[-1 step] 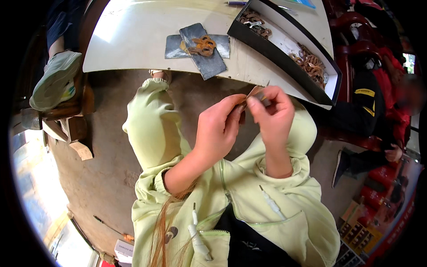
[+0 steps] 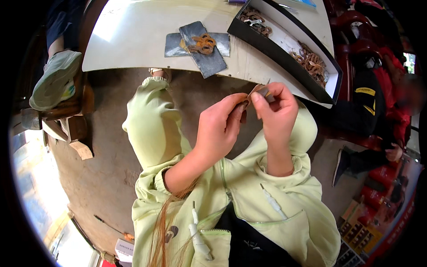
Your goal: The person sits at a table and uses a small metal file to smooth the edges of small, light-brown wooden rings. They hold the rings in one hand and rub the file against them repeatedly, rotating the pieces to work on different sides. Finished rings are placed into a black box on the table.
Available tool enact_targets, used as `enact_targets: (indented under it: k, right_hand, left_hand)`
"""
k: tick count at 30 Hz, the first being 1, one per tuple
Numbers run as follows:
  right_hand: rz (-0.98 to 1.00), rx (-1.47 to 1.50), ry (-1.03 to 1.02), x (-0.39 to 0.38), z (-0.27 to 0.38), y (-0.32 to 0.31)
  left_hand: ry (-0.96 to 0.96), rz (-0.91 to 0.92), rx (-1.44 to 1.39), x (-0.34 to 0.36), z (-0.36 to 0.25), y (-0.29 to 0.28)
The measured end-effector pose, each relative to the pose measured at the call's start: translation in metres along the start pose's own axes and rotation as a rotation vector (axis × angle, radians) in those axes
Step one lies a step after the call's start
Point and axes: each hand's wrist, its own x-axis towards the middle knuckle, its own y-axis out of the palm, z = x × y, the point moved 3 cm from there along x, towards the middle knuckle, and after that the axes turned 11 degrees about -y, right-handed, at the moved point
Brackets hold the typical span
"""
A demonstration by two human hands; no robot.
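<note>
My left hand pinches a small dark, rusty-looking piece in front of my lap, its details mostly hidden by fingers. My right hand meets it, closed on a small grey-brown folded sheet with a thin tip poking up. Beyond my hands, on the white table, rusty metal links lie on two crossed dark grey sheets. To their right sits a long black-rimmed box holding several bunches of rusty parts.
A person's shoe rests on wooden furniture at left. Another person in red and black sits on dark red wooden seating at right. A pen lies at the table's back. A long tool lies on the floor at lower left.
My right hand has moved slightly up and to the right with the folded sheet, which now shows more of its surface. My left hand has shifted only very little.
</note>
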Motion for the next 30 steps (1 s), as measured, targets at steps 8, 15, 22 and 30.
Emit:
enact_targets:
  k: [8,15,22,30]
  right_hand:
    - [0.029,0.023,0.073,0.005,0.001,-0.003]
    - [0.047,-0.009,0.055,0.001,-0.001,-0.001]
    - [0.042,0.009,0.094,0.002,-0.002,-0.006]
    - [0.088,0.049,0.075,0.002,-0.001,-0.002]
  left_hand:
    - [0.053,-0.025,0.1,0.0,0.002,-0.001]
    - [0.061,-0.041,0.12,0.0,-0.001,-0.002]
    - [0.064,-0.031,0.126,0.0,-0.001,-0.003]
    - [0.067,-0.044,0.176,0.0,0.002,-0.004]
